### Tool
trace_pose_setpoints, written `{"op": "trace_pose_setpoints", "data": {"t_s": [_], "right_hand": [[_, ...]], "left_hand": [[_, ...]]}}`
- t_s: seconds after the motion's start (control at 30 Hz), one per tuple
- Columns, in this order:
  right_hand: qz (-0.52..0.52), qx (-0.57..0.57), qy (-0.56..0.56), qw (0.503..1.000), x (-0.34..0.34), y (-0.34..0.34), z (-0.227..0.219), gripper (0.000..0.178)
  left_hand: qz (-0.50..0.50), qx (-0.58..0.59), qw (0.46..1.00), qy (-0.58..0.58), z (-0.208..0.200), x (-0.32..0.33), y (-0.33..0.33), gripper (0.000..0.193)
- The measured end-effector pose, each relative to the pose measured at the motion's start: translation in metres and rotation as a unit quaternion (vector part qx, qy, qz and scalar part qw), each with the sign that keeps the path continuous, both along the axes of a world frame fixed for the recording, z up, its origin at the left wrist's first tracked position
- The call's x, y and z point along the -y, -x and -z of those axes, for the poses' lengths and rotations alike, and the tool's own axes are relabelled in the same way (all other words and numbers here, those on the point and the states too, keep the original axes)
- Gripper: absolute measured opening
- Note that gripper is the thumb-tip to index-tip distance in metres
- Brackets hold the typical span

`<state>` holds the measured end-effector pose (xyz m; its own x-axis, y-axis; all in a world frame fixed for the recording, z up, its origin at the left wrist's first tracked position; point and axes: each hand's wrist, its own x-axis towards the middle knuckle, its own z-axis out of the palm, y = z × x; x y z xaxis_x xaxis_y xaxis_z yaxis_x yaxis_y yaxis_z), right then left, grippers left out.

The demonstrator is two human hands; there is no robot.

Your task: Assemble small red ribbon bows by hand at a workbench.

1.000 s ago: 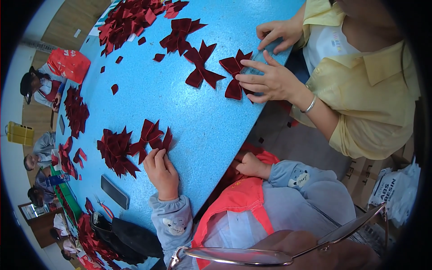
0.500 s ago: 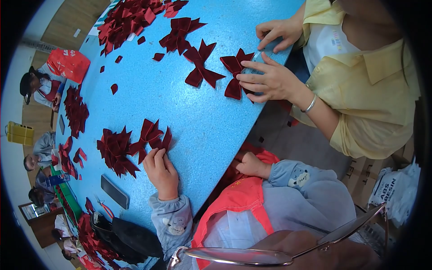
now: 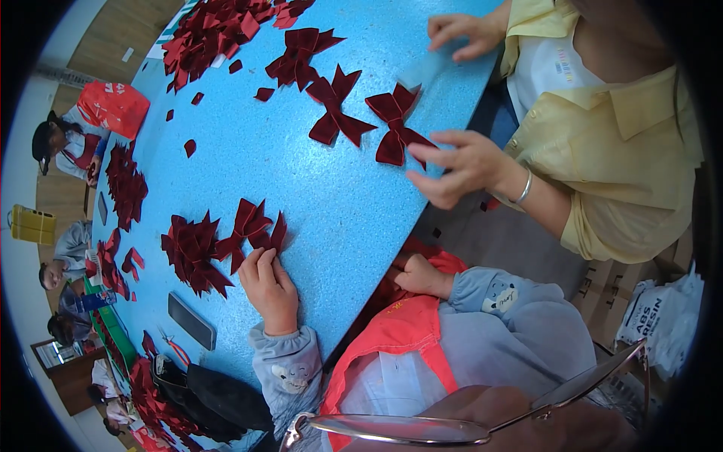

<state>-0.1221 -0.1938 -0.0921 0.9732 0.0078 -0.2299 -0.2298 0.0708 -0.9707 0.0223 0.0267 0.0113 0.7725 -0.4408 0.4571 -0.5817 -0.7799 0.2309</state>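
Note:
My left hand (image 3: pixel 269 294) lies on the blue table, fingers loosely extended, the tips touching the lower edge of a dark red velvet bow (image 3: pixel 250 230). Just left of that bow is a heap of similar bows (image 3: pixel 192 252). My right hand (image 3: pixel 423 276) is low at the table's edge, against my red apron (image 3: pixel 403 328). Its fingers are curled, their tips hidden in the red cloth, so what they hold cannot be made out.
A co-worker in yellow has hands (image 3: pixel 467 166) beside a velvet bow (image 3: pixel 395 124) at the right edge. More bows and a large red pile (image 3: pixel 218 38) lie farther off. A dark phone (image 3: pixel 192 320) and black bag (image 3: pixel 226 399) are at left, with other people beyond.
The co-worker's hands have drawn apart and back from the nearest bow, which now shows more fully. Both my hands have stayed where they were.

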Motion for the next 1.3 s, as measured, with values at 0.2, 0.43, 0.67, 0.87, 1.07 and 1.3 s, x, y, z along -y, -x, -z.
{"op": "trace_pose_setpoints", "data": {"t_s": [0.2,0.43,0.67,0.87,1.07,1.3], "right_hand": [[0.011,-0.011,-0.028,0.999,0.0,0.001,0.0,0.021],[0.015,-0.01,-0.026,0.999,0.001,-0.001,0.001,0.021],[0.013,-0.037,0.019,0.999,0.001,0.004,0.01,0.018],[-0.013,-0.06,0.011,0.998,0.003,-0.003,0.012,0.019],[-0.012,-0.042,0.024,0.999,0.004,-0.002,0.018,0.021],[-0.007,-0.026,0.026,0.999,-0.001,-0.001,0.01,0.019]], "left_hand": [[0.0,0.001,1.0,0.002,-0.001,0.002,0.001,0.02],[0.012,0.007,1.0,0.007,0.005,0.0,-0.003,0.02],[0.021,0.029,0.996,0.085,0.006,-0.01,-0.003,0.025],[0.055,0.0,0.99,0.127,0.0,-0.025,0.019,0.026],[0.049,0.079,0.991,0.094,-0.019,-0.052,0.014,0.024],[0.022,0.122,0.988,0.089,-0.014,-0.07,-0.024,0.018]]}}
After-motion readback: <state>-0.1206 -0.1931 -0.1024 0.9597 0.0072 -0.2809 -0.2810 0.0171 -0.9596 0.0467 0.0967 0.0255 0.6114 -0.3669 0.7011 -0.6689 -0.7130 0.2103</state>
